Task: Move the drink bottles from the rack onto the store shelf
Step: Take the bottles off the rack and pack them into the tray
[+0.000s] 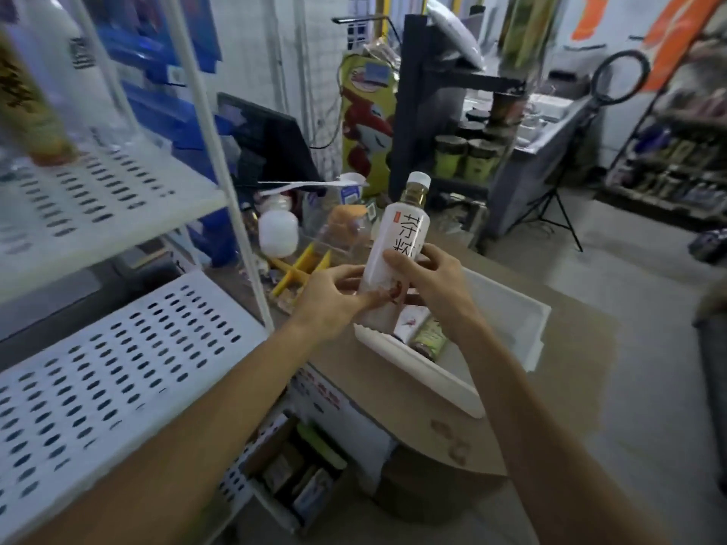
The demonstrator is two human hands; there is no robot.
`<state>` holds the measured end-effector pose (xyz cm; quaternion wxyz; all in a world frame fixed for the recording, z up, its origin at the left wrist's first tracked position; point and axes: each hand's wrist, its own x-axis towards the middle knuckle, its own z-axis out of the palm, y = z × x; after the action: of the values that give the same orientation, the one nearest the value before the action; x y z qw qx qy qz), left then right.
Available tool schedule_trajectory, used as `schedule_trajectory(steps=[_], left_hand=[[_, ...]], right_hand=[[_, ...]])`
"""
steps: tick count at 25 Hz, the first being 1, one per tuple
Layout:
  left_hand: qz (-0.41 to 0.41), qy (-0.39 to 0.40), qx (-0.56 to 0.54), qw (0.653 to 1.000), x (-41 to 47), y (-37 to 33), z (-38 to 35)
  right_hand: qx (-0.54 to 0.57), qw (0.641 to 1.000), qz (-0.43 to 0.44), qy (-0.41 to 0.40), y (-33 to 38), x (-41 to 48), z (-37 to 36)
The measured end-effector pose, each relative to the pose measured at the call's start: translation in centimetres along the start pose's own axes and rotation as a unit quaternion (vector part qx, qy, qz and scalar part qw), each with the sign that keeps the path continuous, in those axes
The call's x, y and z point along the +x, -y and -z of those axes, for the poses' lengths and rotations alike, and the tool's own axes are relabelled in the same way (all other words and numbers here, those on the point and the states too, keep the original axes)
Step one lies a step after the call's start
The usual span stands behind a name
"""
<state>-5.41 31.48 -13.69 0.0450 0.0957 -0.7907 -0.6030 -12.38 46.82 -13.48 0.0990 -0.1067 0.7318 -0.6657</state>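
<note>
A slim plastic bottle (397, 245) with a smooth white label, black printed characters, a brownish neck band and a white screw cap is held in the air, leaning slightly right, above a white plastic bin (425, 371). Both hands grip it. The left hand (330, 300) wraps the lower body from the left, and the right hand (429, 277) curls its fingers (397, 259) round the middle of the label from the right. The bottle's base is covered by the hands.

The bin is a smooth rectangular tub with a thick rim, resting on a brown cardboard worktop (511, 387). Inside it lie more bottles (427, 340), one white-labelled and one green-labelled, partly hidden by the right forearm.

To the left stands the store shelf: a lower white metal board (98, 379) punched with rows of oval slots and an upper board (98, 198) of the same kind, carried on thin white posts (236, 190). A post stands between the bottle and the upper board. At the top left a yellow-green bottle (31, 112) stands on the upper board, blurred and cut off by the frame edge.

Behind the hands sit a squat white jar (277, 232) and clear packaging too blurred to name. Farther right are a tripod (558, 206) and a ring light (619, 74).
</note>
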Motion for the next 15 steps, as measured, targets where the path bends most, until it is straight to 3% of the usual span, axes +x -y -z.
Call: schedule_trajectory(steps=[8, 15], left_hand=[[-0.012, 0.089, 0.102, 0.991, 5.1, -0.2, -11.5], [-0.005, 0.186, 0.184, 0.965, 8.4, 2.1, -15.8]], right_hand=[[0.025, 0.996, -0.075, -0.05, -4.8, 1.6, 11.0], [0.081, 0.975, -0.177, -0.106, -10.3, 2.8, 14.0]])
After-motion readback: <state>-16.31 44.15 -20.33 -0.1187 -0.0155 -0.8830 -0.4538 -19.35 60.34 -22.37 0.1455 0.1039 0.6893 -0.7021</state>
